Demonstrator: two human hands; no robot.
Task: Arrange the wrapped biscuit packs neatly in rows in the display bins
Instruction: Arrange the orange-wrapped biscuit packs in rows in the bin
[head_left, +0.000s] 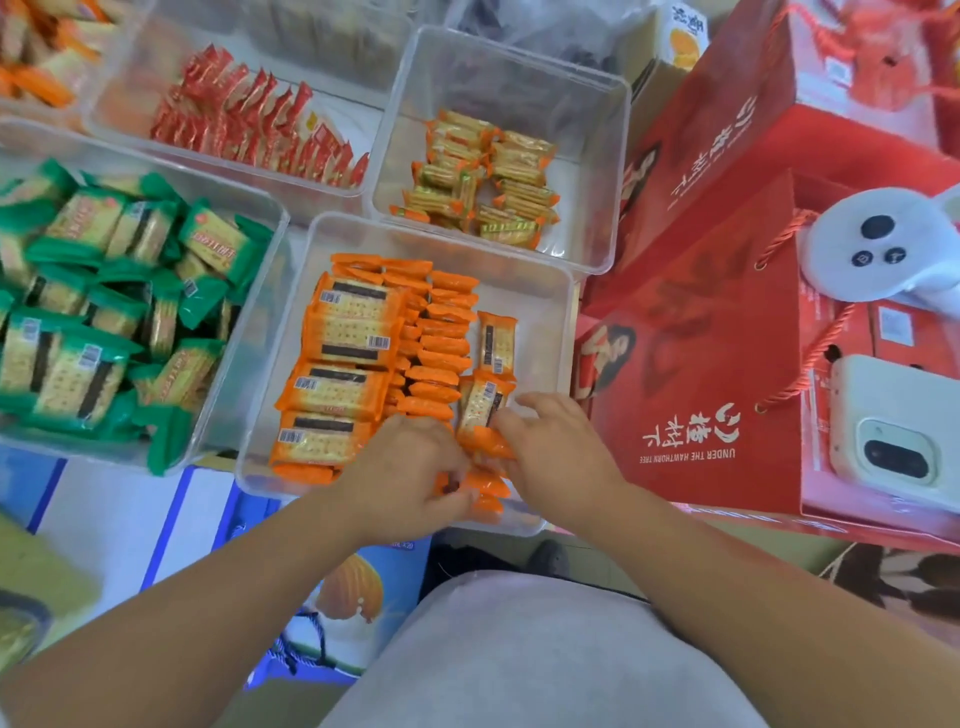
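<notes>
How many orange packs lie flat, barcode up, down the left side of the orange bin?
4, in one column: farthest pack, second pack, third pack, nearest pack by the left hand. Others may lie hidden beneath.

Snack shop, clear display bins (597, 291) of wrapped biscuits, red gift boxes (727, 364)

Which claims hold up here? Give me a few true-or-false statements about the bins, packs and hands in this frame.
1. The left hand and the right hand are both at the near end of the bin of orange packs. True.
2. The green packs lie in tidy rows. False: they lie jumbled in their bin.
3. A white phone lies on the red gift boxes. True.
4. The gold packs fill their bin to the rim. False: they cover only part of its floor.
</notes>
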